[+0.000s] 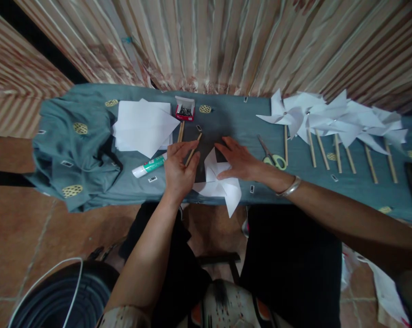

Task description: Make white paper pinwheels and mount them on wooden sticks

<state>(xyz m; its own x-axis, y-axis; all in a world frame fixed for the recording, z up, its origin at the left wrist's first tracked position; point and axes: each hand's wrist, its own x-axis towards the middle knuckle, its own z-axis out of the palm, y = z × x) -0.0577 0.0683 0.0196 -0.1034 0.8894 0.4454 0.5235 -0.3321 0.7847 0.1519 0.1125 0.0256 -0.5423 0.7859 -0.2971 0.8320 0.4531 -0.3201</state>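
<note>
My left hand [180,168] is closed round a thin wooden stick [194,149], which slants up past the fingertips. Just to its right, a white paper pinwheel [222,186] lies at the near edge of the cloth, one blade reaching over the edge. Above the pinwheel is my right hand [238,159], its fingers spread and its thumb resting on the paper near the centre. A glue stick [150,166] with a white and green body lies left of my left hand. More wooden sticks [181,131] lie partly hidden behind that hand.
White paper sheets [142,125] are piled at the left. A small red box [185,109] holds dark metal pins. Scissors [272,155] lie beyond my right wrist. Several finished pinwheels [328,116] on sticks overlap at the right. Bunched cloth [76,150] covers the left end.
</note>
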